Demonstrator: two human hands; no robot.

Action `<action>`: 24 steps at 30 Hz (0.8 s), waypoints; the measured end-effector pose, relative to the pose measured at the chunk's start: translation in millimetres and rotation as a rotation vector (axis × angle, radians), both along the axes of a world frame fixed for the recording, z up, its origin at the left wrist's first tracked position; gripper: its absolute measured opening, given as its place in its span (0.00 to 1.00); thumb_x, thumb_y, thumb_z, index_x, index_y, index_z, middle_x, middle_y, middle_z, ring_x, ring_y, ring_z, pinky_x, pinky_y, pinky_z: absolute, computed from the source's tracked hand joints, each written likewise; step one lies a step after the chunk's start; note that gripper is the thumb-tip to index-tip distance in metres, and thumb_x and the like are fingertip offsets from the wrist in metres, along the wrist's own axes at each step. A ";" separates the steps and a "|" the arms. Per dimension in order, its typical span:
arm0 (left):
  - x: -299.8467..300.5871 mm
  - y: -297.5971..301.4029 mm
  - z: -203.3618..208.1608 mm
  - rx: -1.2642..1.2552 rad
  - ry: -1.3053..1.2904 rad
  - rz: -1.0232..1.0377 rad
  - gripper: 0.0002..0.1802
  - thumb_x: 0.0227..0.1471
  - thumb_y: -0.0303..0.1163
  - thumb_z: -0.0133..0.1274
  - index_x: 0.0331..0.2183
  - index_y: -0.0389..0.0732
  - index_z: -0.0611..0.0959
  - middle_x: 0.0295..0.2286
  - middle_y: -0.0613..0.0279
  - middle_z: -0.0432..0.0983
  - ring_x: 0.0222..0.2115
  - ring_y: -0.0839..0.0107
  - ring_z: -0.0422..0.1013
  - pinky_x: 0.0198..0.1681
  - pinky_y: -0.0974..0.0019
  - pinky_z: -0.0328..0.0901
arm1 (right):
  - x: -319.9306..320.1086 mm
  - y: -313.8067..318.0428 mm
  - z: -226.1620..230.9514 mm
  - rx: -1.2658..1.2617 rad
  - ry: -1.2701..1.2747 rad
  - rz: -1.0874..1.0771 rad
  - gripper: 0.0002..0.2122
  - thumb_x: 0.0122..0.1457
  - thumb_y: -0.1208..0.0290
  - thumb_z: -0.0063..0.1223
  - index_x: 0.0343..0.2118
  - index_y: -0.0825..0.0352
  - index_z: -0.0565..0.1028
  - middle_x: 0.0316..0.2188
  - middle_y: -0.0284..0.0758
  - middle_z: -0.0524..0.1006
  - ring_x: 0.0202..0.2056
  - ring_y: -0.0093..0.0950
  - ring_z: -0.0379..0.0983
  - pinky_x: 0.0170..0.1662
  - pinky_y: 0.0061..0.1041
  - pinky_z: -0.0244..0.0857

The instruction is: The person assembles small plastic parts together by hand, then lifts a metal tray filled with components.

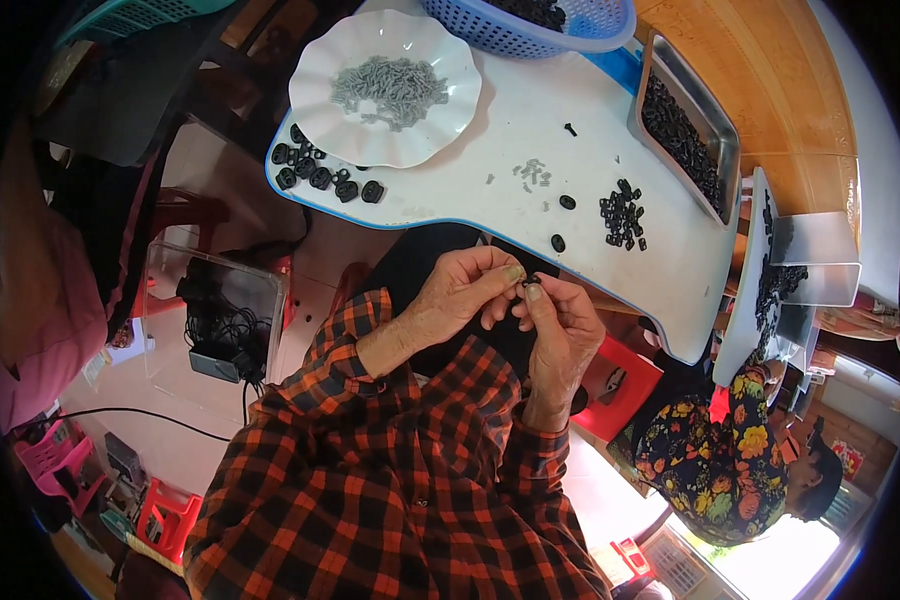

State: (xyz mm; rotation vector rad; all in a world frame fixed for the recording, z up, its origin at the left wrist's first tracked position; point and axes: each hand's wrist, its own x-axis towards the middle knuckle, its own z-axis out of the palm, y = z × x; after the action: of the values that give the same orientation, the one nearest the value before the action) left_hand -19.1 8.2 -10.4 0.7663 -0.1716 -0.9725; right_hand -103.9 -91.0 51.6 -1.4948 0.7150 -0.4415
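Note:
My left hand (470,289) and my right hand (562,330) meet in front of me, just off the near edge of the white table (490,130). Both pinch one small black plastic part (532,281) between thumb and fingers, which cover most of it. Beyond them on the table lie two small black oval pieces (558,243) and a scatter of small grey pegs (536,172). To the right sits a pile of small black pieces (623,216). Assembled-looking rounded black parts (320,178) are grouped at the table's left corner.
A fluted white bowl (315,110) holds many grey pegs. Behind it stands a blue basket (610,35) of black parts; a metal tray (732,150) of black pieces is at right. A person in a floral top (710,460) works at another table. A clear bin (157,340) holds cables.

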 end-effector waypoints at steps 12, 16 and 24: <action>-1.8 1.6 7.7 0.052 -0.115 0.030 0.12 0.60 0.33 0.46 0.34 0.33 0.76 0.20 0.68 0.70 0.17 0.85 0.65 0.17 0.81 0.60 | 0.7 4.0 2.7 -0.048 0.022 -0.024 0.05 0.54 0.81 0.54 0.35 0.72 0.75 0.25 0.32 0.77 0.24 0.16 0.72 0.25 0.11 0.63; -1.6 2.2 9.8 0.064 -0.122 0.032 0.12 0.60 0.33 0.45 0.33 0.33 0.76 0.20 0.68 0.70 0.17 0.85 0.65 0.18 0.81 0.60 | -0.5 4.5 2.1 -0.049 -0.001 -0.021 0.05 0.54 0.81 0.54 0.35 0.72 0.75 0.25 0.32 0.76 0.25 0.15 0.72 0.26 0.11 0.63; -0.9 2.6 10.9 0.067 -0.135 0.030 0.12 0.60 0.34 0.45 0.34 0.33 0.76 0.19 0.68 0.70 0.17 0.85 0.65 0.18 0.81 0.60 | -1.2 4.5 0.9 -0.075 -0.008 -0.005 0.06 0.54 0.81 0.54 0.35 0.72 0.75 0.26 0.32 0.76 0.25 0.15 0.72 0.26 0.11 0.63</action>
State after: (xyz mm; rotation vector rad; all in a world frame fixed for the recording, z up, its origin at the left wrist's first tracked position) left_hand -20.0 10.9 0.5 0.8945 -0.2451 -0.9020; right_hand -105.1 -86.5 52.5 -1.5605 0.7026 -0.4824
